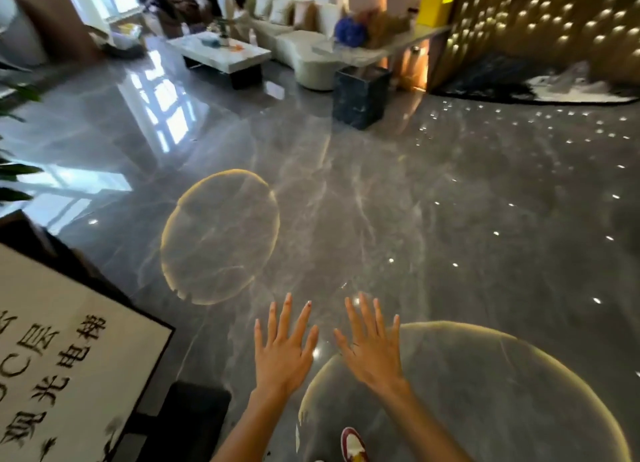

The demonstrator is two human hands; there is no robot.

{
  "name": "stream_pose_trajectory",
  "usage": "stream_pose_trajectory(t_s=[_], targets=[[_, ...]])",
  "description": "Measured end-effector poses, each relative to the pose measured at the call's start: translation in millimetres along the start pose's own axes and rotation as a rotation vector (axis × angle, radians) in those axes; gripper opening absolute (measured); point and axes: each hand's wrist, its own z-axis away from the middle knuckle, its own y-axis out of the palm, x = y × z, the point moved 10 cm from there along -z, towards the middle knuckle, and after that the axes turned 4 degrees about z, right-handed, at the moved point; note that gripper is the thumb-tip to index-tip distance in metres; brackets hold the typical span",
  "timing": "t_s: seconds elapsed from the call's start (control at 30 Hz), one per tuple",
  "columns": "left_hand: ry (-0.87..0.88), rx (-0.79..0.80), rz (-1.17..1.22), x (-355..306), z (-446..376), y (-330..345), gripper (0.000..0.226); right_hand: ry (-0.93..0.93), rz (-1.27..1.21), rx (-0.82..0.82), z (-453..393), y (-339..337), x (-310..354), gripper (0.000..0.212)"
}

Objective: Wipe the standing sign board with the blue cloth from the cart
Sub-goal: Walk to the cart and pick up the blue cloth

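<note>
Both hands, left hand and right hand, are hovering with fingers spread, grasping nothing. Left of them, the sign board is running off the frame's edge.

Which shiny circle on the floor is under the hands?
The bigger light circle at the bottom right; the right hand overlaps its edge. The smaller circle lies farther off, beyond the left hand.

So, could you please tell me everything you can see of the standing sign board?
The standing sign board fills the lower left corner, cut off by the frame edges. It has a cream face with black Chinese characters, blurred, inside a thin dark frame, above a dark base on the glossy floor. It appears tilted in this view. Neither hand touches it.
</note>
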Motion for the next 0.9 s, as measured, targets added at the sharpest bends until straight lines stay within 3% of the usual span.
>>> stream_pose_trajectory(t_s=[0.5,0.9], targets=[[0.462,0.201,0.004,-156,15,51,0.055,0.508,-0.029,-0.094,114,-13,-139,0.068],[0.815,0.328,-0.038,-300,97,100,0.060,0.847,-0.103,-0.162,251,-14,-241,0.067]])
